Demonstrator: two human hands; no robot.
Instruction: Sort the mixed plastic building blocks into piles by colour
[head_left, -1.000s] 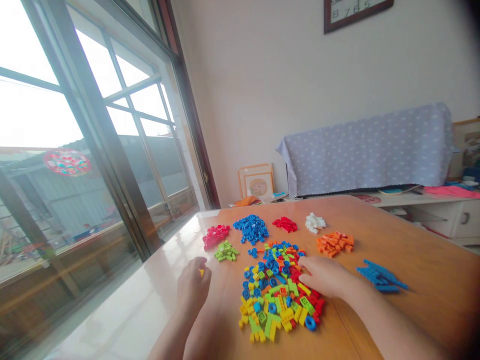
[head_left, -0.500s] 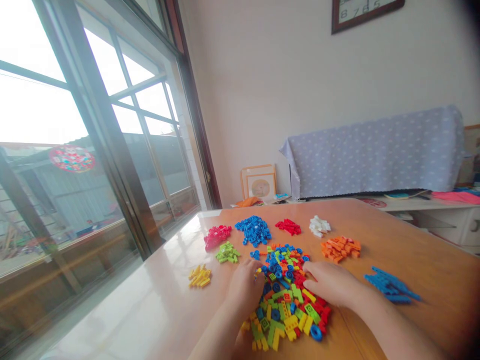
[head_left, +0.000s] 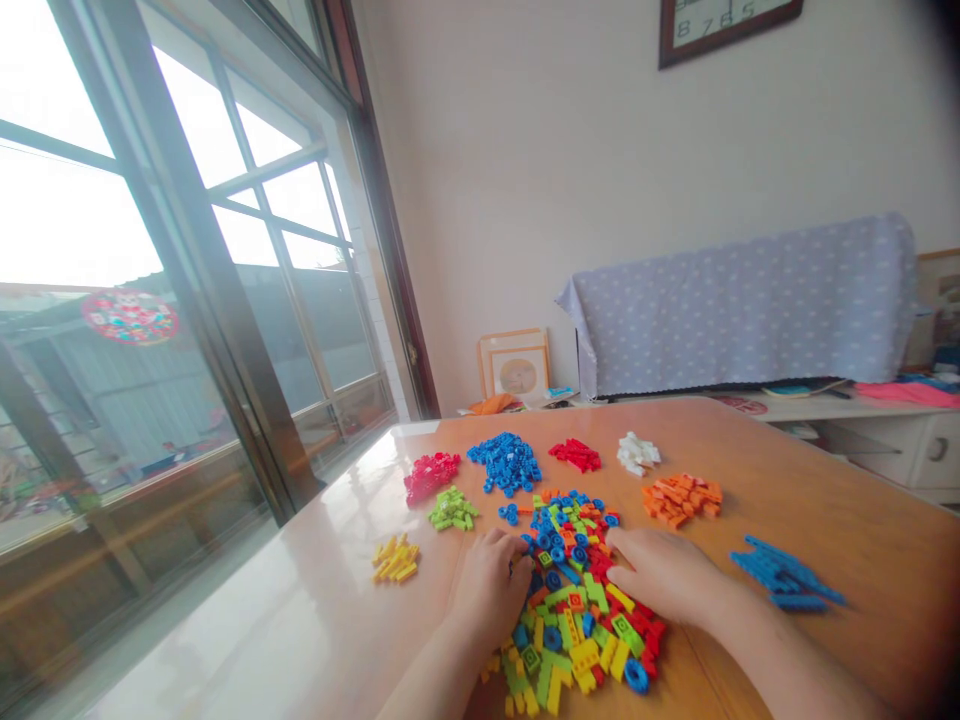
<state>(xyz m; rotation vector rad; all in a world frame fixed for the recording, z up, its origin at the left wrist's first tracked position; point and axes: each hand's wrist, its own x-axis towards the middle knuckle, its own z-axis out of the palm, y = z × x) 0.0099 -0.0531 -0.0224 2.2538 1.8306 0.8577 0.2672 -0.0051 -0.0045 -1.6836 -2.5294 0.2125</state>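
A mixed heap of toy bricks (head_left: 574, 610) in yellow, green, red, orange and blue lies on the wooden table (head_left: 300, 620). At the heap's left edge is my left hand (head_left: 491, 580), its fingers curled together at the bricks; what they hold, if anything, is hidden. My right hand (head_left: 656, 570) rests against the right side of the heap, thumb apart from the fingers, whose tips are partly hidden among red bricks.
Sorted piles surround the heap: yellow (head_left: 396, 560), light green (head_left: 452, 509), crimson (head_left: 431, 476), blue (head_left: 505, 463), red (head_left: 575, 455), white (head_left: 638, 453), orange (head_left: 682, 499) and long blue pieces (head_left: 787, 574). A window (head_left: 285, 270) stands at left.
My left hand's fingers have closed in further, and the yellow bits seen at its fingertips are now hidden. My right hand is nearly where it was. The view has shifted slightly.
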